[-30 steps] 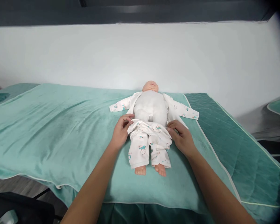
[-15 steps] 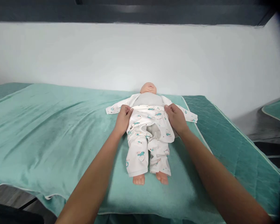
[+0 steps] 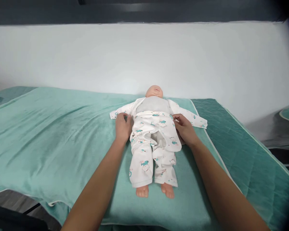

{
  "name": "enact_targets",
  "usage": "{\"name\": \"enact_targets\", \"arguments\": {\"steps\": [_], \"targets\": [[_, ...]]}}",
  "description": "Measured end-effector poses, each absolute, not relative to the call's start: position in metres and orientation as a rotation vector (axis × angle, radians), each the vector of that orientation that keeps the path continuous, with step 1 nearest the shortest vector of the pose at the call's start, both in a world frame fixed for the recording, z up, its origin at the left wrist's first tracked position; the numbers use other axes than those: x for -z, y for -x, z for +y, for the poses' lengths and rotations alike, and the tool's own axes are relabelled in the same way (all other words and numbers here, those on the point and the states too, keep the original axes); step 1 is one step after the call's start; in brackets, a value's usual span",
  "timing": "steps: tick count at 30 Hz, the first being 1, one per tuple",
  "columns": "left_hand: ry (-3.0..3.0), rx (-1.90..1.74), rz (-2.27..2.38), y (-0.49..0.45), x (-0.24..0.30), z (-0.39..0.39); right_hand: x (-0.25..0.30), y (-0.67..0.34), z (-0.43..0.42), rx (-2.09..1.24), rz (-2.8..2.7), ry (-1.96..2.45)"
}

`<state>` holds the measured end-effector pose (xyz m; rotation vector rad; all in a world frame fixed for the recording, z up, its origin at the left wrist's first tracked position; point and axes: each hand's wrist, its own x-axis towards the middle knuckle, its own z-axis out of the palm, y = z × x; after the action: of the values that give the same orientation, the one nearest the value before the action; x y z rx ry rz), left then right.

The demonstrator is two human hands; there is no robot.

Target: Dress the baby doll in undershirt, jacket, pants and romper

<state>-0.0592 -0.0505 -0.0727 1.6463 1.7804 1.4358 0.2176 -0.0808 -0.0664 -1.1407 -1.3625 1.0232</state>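
A baby doll [image 3: 154,91] lies on its back with its head toward the wall and its bare feet toward me. It wears white printed trousers [image 3: 145,163] with an opening at the crotch, pulled up to the waist. A matching white jacket [image 3: 191,117] is spread open under its grey torso [image 3: 154,104], with the arms in the sleeves. My left hand [image 3: 123,128] is beside the doll's waist, thumb and forefinger apart, some fingers hidden. My right hand [image 3: 186,130] is at the other side, fingertips touching the waistband's edge, with a small gap between finger and thumb.
A light green sheet [image 3: 62,138] with soft wrinkles covers the bed. To the right lies a darker green quilted cover [image 3: 240,157]. A white wall [image 3: 144,57] rises behind the doll. A black object [image 3: 14,221] stands at the lower left.
My left hand has let go of the waistband and moved outward and slightly down. My right hand has loosened and shifted a little down and outward along the trousers' side.
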Motion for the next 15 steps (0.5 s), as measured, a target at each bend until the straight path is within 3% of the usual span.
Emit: {"name": "enact_targets", "arguments": {"steps": [10, 15], "targets": [[-1.551, -1.123, 1.591, 0.074, 0.067, -0.03, 0.063, -0.212, -0.081, -0.858, -1.341, 1.271], [-1.31, -1.343, 1.53, 0.079, 0.065, -0.034, 0.061, -0.208, -0.085, -0.82, -1.33, 1.309]]}}
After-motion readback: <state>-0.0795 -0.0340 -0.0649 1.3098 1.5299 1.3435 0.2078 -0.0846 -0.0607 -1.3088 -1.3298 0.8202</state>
